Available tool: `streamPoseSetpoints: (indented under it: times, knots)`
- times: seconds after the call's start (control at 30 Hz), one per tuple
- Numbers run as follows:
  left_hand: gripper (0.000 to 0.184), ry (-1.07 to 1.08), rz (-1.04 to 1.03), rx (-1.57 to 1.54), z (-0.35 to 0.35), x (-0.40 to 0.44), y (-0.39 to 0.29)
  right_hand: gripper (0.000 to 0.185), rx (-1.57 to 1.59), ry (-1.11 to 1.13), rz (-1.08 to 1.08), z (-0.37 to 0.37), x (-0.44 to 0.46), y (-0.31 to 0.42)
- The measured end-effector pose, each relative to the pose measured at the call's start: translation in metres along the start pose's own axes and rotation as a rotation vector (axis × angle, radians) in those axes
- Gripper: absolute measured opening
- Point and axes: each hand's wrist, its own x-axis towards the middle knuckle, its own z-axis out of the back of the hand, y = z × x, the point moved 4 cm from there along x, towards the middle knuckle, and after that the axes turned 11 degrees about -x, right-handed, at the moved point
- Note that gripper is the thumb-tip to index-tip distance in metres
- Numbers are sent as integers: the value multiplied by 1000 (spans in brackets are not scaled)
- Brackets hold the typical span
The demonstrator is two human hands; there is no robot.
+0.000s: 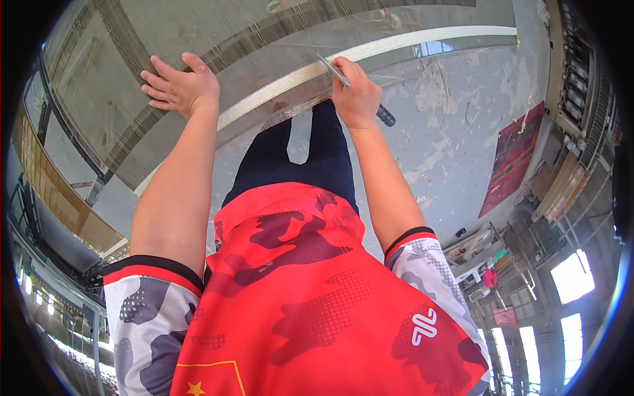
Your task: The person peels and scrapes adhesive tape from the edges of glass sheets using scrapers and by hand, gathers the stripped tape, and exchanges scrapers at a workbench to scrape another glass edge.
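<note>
My left hand [183,86] has its fingers spread over a large see-through sheet [264,66]; whether the palm presses on it I cannot tell. My right hand [356,92] is closed around a slim, knife-like metal tool [335,71] with a black handle end [386,117] sticking out below the fist. Its narrow metal end points up and left, close to a long white strip [389,46] that runs along the sheet's near edge. The tool's exact kind is hidden by my fingers.
Below the sheet's edge is a grey, paint-worn floor [429,125]. A dark red panel [512,162] lies at the right, near stacked boards [561,181] and a rack [574,79]. A framed brown panel [59,178] stands at the left.
</note>
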Motion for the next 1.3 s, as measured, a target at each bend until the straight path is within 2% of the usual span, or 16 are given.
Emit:
streamPoseSetpoints:
  times: [0.2, 0.3, 0.6, 0.73, 0.83, 0.9, 1.0, 1.03, 1.17, 1.23, 1.3]
  knots:
    - [76, 3, 8, -4, 0, -1, 0, 12, 91, -86, -122, 9, 9, -1]
    - [77, 4, 4, -3, 0, -1, 0, 12, 79, -54, -190, 14, 12, -4]
    - [77, 10, -3, -9, -2, -1, 2, 19, 207, -254, -265, 34, 13, -14]
    - [76, -43, -28, -9, -1, -5, 1, 19, 227, -283, -282, 44, 8, -15]
    - [74, -111, -56, 29, -2, 1, -1, 17, 228, -388, -226, 52, 8, -11]
    - [74, -112, -53, 57, -2, 1, -1, 14, 218, -342, -284, 59, 2, -12]
    - [73, -108, -56, 75, 1, 0, -5, 12, 167, -367, -255, 69, -2, -16]
    - [73, -106, -60, 63, 2, 0, -5, 10, 160, -309, -257, 73, -4, -19]
    - [65, -87, -129, 73, 12, -6, -11, 16, 167, -302, -193, 92, -2, -21]
    - [51, 130, -481, -251, 16, -19, -42, 16, 219, -295, -198, 98, 0, -22]
    - [42, 572, -425, -567, 18, -65, -116, 15, 290, -332, -246, 100, -2, -24]
